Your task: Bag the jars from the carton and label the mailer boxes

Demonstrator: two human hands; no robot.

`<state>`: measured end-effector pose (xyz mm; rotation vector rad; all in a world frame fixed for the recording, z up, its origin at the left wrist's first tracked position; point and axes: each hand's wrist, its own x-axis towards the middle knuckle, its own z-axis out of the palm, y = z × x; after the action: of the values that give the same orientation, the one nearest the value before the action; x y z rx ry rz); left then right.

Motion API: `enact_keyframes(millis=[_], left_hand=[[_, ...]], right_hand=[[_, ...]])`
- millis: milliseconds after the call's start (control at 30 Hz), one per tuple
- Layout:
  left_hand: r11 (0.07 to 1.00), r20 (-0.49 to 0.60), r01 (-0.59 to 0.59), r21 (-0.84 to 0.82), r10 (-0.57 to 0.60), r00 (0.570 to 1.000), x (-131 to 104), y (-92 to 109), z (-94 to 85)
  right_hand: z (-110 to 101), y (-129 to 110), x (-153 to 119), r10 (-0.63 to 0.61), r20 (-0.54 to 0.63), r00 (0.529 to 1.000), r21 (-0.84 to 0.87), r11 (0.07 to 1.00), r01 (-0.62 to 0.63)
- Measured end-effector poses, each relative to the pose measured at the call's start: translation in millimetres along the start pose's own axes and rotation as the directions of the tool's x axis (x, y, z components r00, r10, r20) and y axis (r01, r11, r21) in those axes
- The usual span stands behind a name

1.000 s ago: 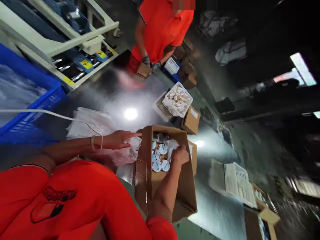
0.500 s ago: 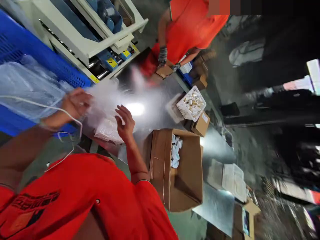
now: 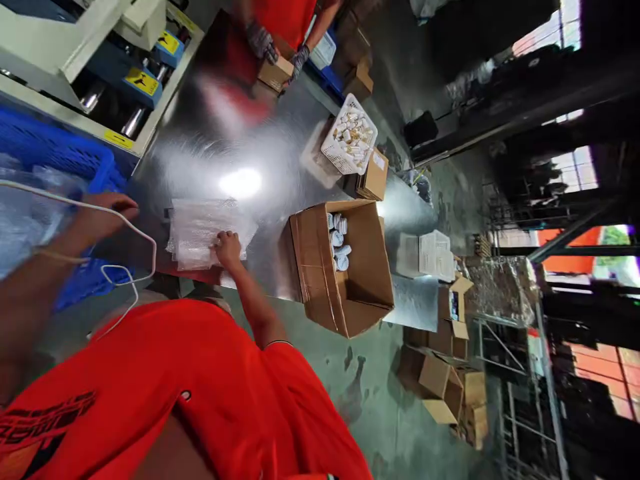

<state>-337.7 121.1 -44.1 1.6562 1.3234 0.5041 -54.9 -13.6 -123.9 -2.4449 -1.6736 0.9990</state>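
A stack of clear bubble-wrap bags point(image 3: 197, 230) lies flat near my edge of the metal table. My right hand point(image 3: 229, 249) is on the right part of this stack, its fingers bent and closed on the top bag. To the left, my left hand point(image 3: 110, 210) hovers beside the blue crate point(image 3: 95, 157), apart from the stack. Nothing shows in its loosely stretched fingers, though they are partly blurred. Right of the stack stands an open cardboard box point(image 3: 320, 267) with several white, round-lidded containers point(image 3: 338, 240) inside.
A white cable point(image 3: 154, 250) crosses before my left forearm. Across the metal table point(image 3: 280, 160), a co-worker's gloved hands point(image 3: 261, 41) hold a small carton point(image 3: 276, 72). A white basket point(image 3: 350, 137) of small pieces stands beside folded cartons point(image 3: 374, 175). Machine rollers point(image 3: 134, 121) are at upper left.
The blurred plastic by my hands now lies in the stack on the table. My right hand has come down onto it; my left has drawn back left. The view has shifted.
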Motion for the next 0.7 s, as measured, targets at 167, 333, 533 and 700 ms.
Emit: enact_keyframes(millis=[167,333,533,700], left_hand=[[0.999,0.364,-0.035,0.024,0.024,0.931,20,31,107.1],[0.941,0.091,-0.332,-0.059,0.336,0.937,11,58,151.6],[0.734,0.05,-0.677,-0.049,0.679,0.732,-6,86,176.7],[0.874,0.004,-0.472,-0.113,0.475,0.88,-4,139,228.2]], right_hand=[[-12,-8,-9,0.067,-0.146,0.987,0.338,0.941,-0.014],[-55,-4,-9,0.378,-0.101,0.92,0.925,0.376,-0.052],[-108,32,-15,0.343,-0.047,0.938,0.999,0.024,0.041],[-147,68,-18,0.22,-0.027,0.975,1.0,0.016,0.024]])
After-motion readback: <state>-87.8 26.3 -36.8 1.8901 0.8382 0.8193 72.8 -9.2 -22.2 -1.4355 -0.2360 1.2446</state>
